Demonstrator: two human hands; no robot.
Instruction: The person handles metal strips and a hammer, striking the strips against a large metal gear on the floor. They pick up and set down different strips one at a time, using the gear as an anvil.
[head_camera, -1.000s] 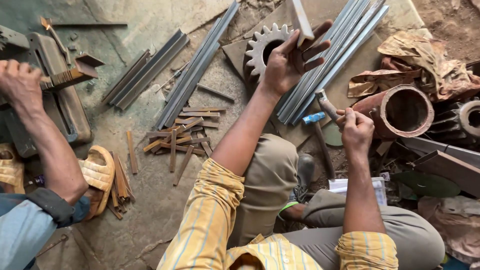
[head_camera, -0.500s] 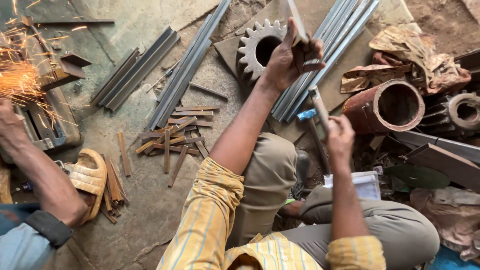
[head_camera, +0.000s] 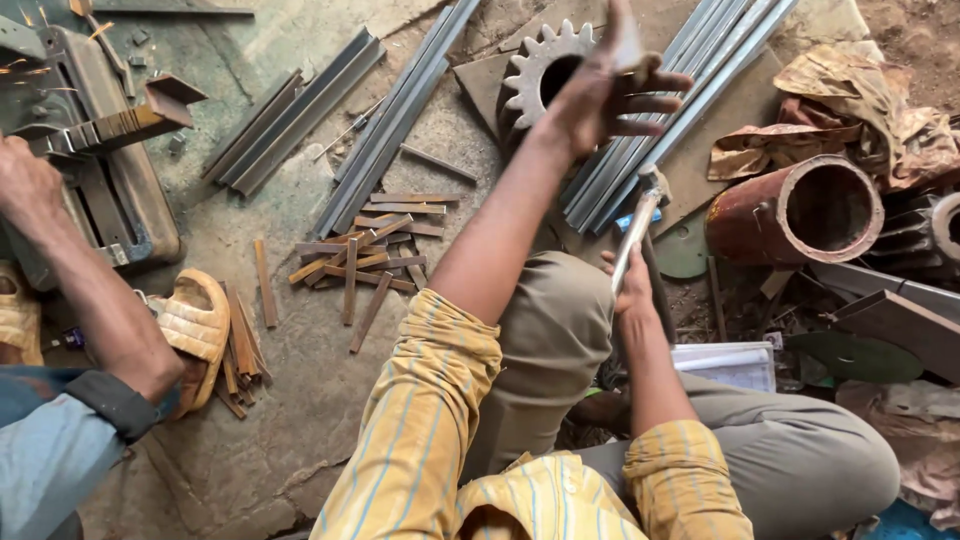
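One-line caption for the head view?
Right hand grips a hammer; left hand holds a metal strip above the gear.

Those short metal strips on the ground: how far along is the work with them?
A pile of cut strips already lies on the ground. In hand: the left hand lifts one piece over the big gear, and the right hand grips a hammer. Long angle bars lie uncut.
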